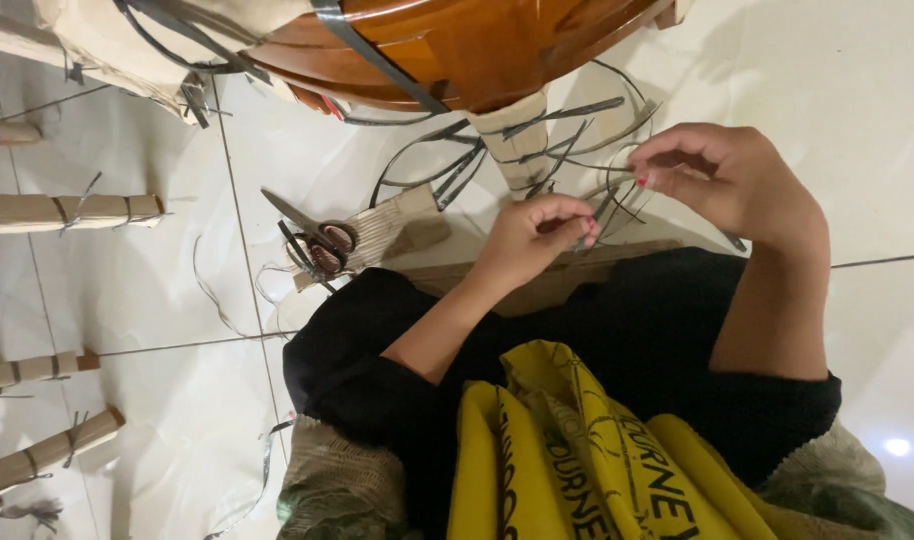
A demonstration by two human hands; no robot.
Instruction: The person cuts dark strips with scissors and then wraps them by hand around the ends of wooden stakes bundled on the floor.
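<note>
My left hand (pixel 537 238) pinches a thin dark plastic strap (pixel 605 205) with fingers closed. To its upper right, my right hand (pixel 722 175) grips the same tangle of straps (pixel 567 140) near its top loop. The straps run around a cardboard-wrapped leg (pixel 517 135) of a glossy brown wooden piece of furniture (pixel 457 45) just above my hands. A pair of scissors (pixel 312 240) lies on the white tiled floor to the left of my left hand, partly on a piece of corrugated cardboard (pixel 397 225).
Several cardboard-wrapped wooden legs (pixel 67 210) tied with straps lie along the left edge. Loose cut strap pieces (pixel 212 290) lie on the tiles. A flat cardboard strip (pixel 537 285) rests at my lap, with black and yellow cloth (pixel 577 450) below.
</note>
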